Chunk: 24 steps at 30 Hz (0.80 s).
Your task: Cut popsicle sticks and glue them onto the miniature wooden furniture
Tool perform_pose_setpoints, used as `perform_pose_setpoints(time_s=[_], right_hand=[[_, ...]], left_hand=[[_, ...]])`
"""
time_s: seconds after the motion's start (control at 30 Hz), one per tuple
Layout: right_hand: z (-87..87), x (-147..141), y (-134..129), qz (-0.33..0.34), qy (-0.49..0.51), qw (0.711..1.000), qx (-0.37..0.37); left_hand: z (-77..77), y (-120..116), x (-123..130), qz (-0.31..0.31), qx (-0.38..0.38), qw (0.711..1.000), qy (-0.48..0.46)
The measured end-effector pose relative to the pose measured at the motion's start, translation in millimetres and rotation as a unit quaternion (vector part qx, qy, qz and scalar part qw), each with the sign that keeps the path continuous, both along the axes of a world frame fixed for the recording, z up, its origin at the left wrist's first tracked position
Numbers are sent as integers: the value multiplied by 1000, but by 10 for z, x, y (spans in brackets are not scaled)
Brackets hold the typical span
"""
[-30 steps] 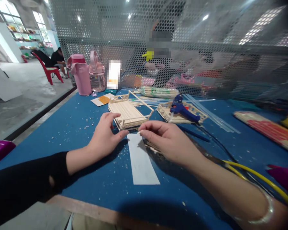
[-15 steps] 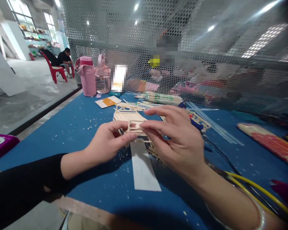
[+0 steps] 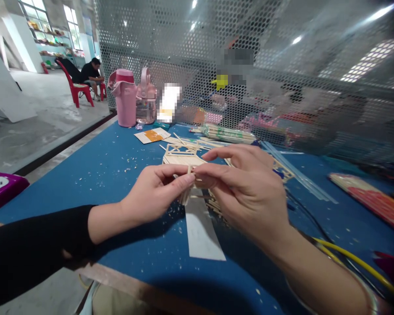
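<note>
Hands (image 3: 194, 175) pinching small wooden piece (image 3: 190, 169)

The left hand (image 3: 154, 190) and right hand (image 3: 246, 188), apart at first, are now meeting around a small stick frame (image 3: 189, 169), which is turning from broadside to nearly end-on.

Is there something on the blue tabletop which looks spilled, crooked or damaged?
Yes: pale crumbs are scattered over the blue tabletop, like debris. Behind the flat stick piece, loose sticks lie crossed at uneven angles, which looks untidy. I see nothing clearly broken.
</note>
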State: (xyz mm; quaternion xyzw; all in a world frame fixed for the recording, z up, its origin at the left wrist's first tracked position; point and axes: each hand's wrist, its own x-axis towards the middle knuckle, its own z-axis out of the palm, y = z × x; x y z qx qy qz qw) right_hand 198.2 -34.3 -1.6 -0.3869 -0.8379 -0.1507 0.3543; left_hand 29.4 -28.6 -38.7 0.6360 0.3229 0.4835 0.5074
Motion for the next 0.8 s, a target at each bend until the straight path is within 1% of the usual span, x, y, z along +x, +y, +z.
perform_pose_setpoints(time_s=[0.17, 0.37, 0.57, 0.63, 0.7, 0.8], right_hand=[[11, 19, 27, 17, -26, 999, 25], [31, 36, 55, 45, -30, 998, 11], [34, 49, 57, 58, -37, 997, 32], [42, 57, 46, 66, -5, 998, 25], [51, 70, 36, 60, 54, 997, 16], [43, 97, 32, 41, 110, 992, 40]], left_hand=[[-7, 16, 3, -5, -11, 1000, -9], [6, -27, 29, 45, -2, 999, -8], [20, -21, 33, 54, -7, 999, 1], [23, -14, 28, 63, -10, 998, 2], [24, -7, 23, 67, -17, 998, -1], [30, 4, 14, 63, -26, 998, -7]])
